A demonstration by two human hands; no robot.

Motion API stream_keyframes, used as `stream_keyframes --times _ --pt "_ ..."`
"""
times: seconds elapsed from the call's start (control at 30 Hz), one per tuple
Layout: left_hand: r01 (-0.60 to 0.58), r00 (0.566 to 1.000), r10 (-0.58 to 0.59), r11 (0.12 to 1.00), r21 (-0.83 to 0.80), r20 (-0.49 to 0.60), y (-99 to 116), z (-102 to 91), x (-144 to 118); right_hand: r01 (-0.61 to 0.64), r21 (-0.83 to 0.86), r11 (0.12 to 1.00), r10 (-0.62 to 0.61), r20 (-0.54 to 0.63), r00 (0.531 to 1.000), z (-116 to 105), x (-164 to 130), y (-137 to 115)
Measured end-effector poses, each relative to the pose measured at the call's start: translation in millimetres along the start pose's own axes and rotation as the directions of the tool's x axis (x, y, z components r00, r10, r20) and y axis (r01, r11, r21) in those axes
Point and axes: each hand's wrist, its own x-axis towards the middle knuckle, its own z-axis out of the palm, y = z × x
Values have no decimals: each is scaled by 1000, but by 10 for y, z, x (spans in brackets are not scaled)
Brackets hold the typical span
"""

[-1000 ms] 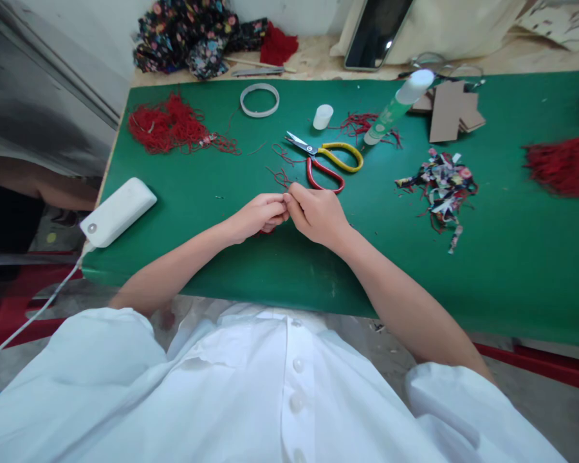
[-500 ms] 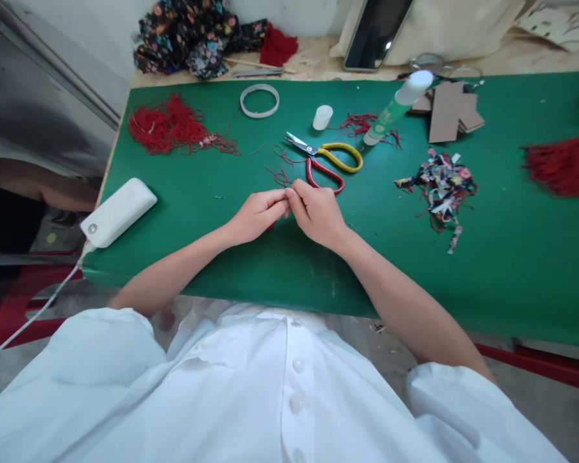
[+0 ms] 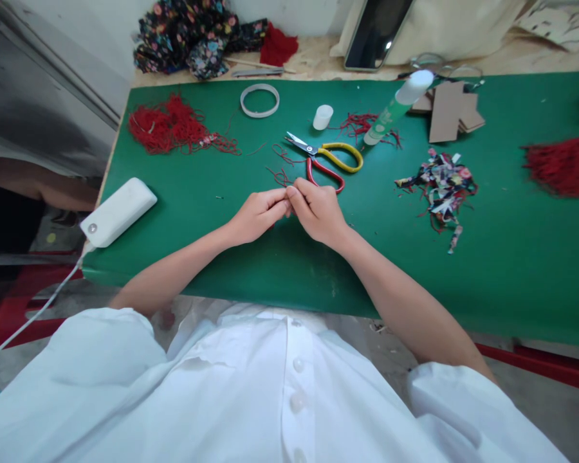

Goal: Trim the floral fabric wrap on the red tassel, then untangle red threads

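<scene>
My left hand point(image 3: 255, 217) and my right hand point(image 3: 320, 211) meet fingertip to fingertip over the green mat point(image 3: 289, 276). Both are closed in a pinch. What they hold is mostly hidden; only a speck of red shows beneath the left fingers. Just beyond my right hand lie scissors point(image 3: 311, 152) with one yellow and one red handle, blades slightly apart, pointing up and left. Loose red threads point(image 3: 280, 175) lie beside the blades, close past my fingertips.
Left: red thread tangle point(image 3: 168, 123), white power bank point(image 3: 120, 211) with cable. Behind: white ring point(image 3: 259, 101), small white cap point(image 3: 323, 117), upright glue bottle point(image 3: 390, 114), cardboard pieces point(image 3: 446, 114), phone point(image 3: 377, 35). Right: fabric scraps point(image 3: 444, 186), red thread bundle point(image 3: 564, 165). Another person's limb point(image 3: 38, 183) shows far left.
My right hand has shifted very slightly, its knuckles a touch higher. My left hand and everything on the mat stay in place.
</scene>
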Motion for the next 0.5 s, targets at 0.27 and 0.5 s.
stream_keyframes --times 0.27,0.5 --pt "61 998 -68 817 -573 10 151 32 -6 67 114 991 -70 21 997 -70 -8 1" --pt "28 952 -256 617 -787 -168 377 -53 -11 99 253 962 -180 322 929 -7 -25 -88"
